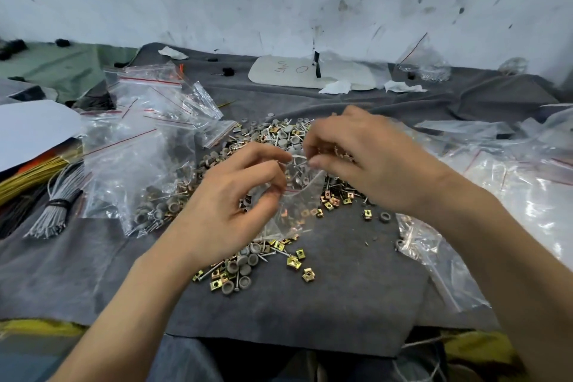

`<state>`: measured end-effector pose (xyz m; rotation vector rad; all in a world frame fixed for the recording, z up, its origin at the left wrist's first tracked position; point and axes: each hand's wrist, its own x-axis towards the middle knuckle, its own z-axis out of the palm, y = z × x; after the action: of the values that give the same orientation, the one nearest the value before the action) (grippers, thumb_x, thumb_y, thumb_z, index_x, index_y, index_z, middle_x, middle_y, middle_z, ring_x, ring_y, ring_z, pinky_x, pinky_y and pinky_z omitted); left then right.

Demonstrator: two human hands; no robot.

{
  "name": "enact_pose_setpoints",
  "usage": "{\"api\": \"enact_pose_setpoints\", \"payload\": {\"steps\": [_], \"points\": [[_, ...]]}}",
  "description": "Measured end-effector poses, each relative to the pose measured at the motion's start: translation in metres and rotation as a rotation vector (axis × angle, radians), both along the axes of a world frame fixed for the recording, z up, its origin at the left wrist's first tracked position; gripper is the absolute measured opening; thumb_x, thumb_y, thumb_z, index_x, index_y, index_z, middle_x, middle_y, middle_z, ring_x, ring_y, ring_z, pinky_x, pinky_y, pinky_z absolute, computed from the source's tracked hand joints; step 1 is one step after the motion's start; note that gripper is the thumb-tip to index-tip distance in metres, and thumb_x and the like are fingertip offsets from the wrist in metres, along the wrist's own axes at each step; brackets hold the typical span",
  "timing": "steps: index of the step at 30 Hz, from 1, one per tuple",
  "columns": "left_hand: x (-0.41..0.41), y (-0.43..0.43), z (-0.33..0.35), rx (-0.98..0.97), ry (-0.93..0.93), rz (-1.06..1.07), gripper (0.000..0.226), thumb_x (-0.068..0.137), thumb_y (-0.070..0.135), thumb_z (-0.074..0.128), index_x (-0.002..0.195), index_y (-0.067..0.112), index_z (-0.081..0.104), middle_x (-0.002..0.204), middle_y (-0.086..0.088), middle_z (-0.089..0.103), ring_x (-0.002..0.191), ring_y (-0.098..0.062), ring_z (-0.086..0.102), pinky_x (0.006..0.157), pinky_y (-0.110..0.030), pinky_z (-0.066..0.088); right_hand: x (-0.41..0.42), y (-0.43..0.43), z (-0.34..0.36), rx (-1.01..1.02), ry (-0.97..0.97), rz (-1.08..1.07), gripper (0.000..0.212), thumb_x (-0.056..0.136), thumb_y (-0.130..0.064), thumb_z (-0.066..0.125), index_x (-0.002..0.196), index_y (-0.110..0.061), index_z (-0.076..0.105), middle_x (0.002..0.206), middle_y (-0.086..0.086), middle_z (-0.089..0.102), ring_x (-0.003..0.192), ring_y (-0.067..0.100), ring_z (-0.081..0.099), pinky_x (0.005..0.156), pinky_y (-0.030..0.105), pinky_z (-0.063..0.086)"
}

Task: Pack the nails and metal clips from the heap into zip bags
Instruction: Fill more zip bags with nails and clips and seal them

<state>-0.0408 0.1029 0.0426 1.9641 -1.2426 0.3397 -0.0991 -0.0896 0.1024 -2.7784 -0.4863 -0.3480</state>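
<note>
A heap of grey-capped nails and brass-coloured metal clips (273, 133) lies spread over the dark grey cloth (341, 288). Above its middle I hold a small clear zip bag (291, 205) with a red seal line. My left hand (235, 201) pinches the bag's left edge with curled fingers. My right hand (362, 155) pinches nails and clips at the bag's mouth, fingers curled. A few clips show through the bag's lower part. More nails and clips (248, 270) lie scattered near the front.
Filled and empty zip bags (139, 146) pile up at the left, more clear bags (511, 183) at the right. Bundled grey and yellow wires (52, 205) lie at the far left. A white pad (310, 74) and paper scraps sit by the stained wall.
</note>
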Motion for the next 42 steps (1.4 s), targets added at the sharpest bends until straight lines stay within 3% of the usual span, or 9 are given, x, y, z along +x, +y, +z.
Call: {"api": "enact_pose_setpoints", "payload": {"steps": [7,10,14,24,29,33,36,40,42], "points": [[0.004,0.018,0.005,-0.081,0.077,0.097,0.019,0.083,0.025,0.045,0.080,0.014,0.060,0.116,0.000,0.062,0.107,-0.012,0.061,0.088,-0.020,0.044,0.009,-0.014,-0.030,0.708,-0.152,-0.219,0.009,0.090,-0.017,0.065,0.094,-0.024,0.066,0.078,-0.004,0.064,0.063,-0.002,0.054,0.055,0.008,0.039],[0.009,0.028,0.007,-0.158,0.092,0.194,0.023,0.082,0.027,0.045,0.080,0.012,0.061,0.113,-0.001,0.063,0.104,-0.017,0.062,0.085,-0.029,0.046,0.008,-0.004,-0.077,0.464,0.169,-0.357,0.010,0.088,-0.021,0.067,0.083,-0.029,0.063,0.078,-0.016,0.059,0.070,-0.007,0.053,0.068,0.012,0.044],[0.010,0.030,0.008,-0.174,0.093,0.229,0.021,0.082,0.027,0.044,0.079,0.014,0.060,0.113,-0.003,0.063,0.107,-0.019,0.061,0.086,-0.033,0.046,0.003,0.035,-0.141,0.273,0.419,-0.391,0.010,0.083,-0.033,0.071,0.085,-0.024,0.067,0.083,-0.009,0.058,0.083,0.012,0.060,0.078,0.028,0.049],[0.005,0.026,0.001,-0.152,0.123,0.225,0.024,0.083,0.028,0.044,0.078,0.010,0.060,0.115,0.000,0.063,0.107,-0.016,0.061,0.082,-0.025,0.042,0.006,0.043,-0.169,0.182,0.239,-0.441,0.007,0.089,-0.026,0.058,0.089,-0.021,0.055,0.106,-0.001,0.049,0.105,0.019,0.043,0.089,0.031,0.039],[0.003,0.028,0.000,-0.132,0.110,0.208,0.024,0.083,0.028,0.044,0.080,0.011,0.061,0.116,0.000,0.063,0.108,-0.015,0.061,0.084,-0.025,0.043,0.000,0.008,-0.128,0.523,0.126,-0.504,0.010,0.088,-0.018,0.067,0.084,-0.020,0.058,0.079,-0.014,0.056,0.072,0.000,0.055,0.062,0.004,0.042],[-0.005,0.016,-0.004,-0.017,0.068,0.131,0.023,0.086,0.027,0.045,0.082,0.014,0.063,0.122,0.001,0.060,0.110,-0.013,0.060,0.091,-0.026,0.046,-0.011,-0.003,-0.067,0.738,-0.119,-0.327,0.014,0.086,-0.011,0.068,0.086,-0.023,0.062,0.080,-0.016,0.062,0.073,-0.007,0.058,0.067,0.003,0.042],[-0.010,0.005,-0.006,0.082,-0.005,0.058,0.023,0.087,0.023,0.047,0.081,0.009,0.064,0.123,-0.005,0.059,0.106,-0.012,0.059,0.089,-0.017,0.041,-0.019,0.001,-0.031,0.522,-0.290,-0.154,0.008,0.085,-0.010,0.067,0.091,-0.016,0.067,0.082,-0.013,0.063,0.076,0.001,0.057,0.071,0.008,0.043],[-0.015,-0.004,-0.005,0.078,-0.044,0.023,0.019,0.086,0.019,0.049,0.081,0.008,0.064,0.120,-0.007,0.061,0.099,-0.014,0.060,0.085,-0.017,0.041,-0.017,0.009,-0.027,0.122,-0.149,-0.058,0.006,0.086,-0.006,0.067,0.092,-0.006,0.068,0.091,0.002,0.065,0.086,0.017,0.054,0.081,0.031,0.045],[-0.016,-0.005,-0.005,0.062,-0.046,0.013,0.019,0.087,0.018,0.049,0.080,0.007,0.064,0.118,-0.007,0.061,0.100,-0.014,0.061,0.085,-0.019,0.043,-0.017,0.008,-0.033,0.139,-0.174,-0.037,0.013,0.086,-0.008,0.067,0.099,-0.005,0.070,0.099,0.003,0.066,0.093,0.017,0.056,0.086,0.028,0.045]]}}
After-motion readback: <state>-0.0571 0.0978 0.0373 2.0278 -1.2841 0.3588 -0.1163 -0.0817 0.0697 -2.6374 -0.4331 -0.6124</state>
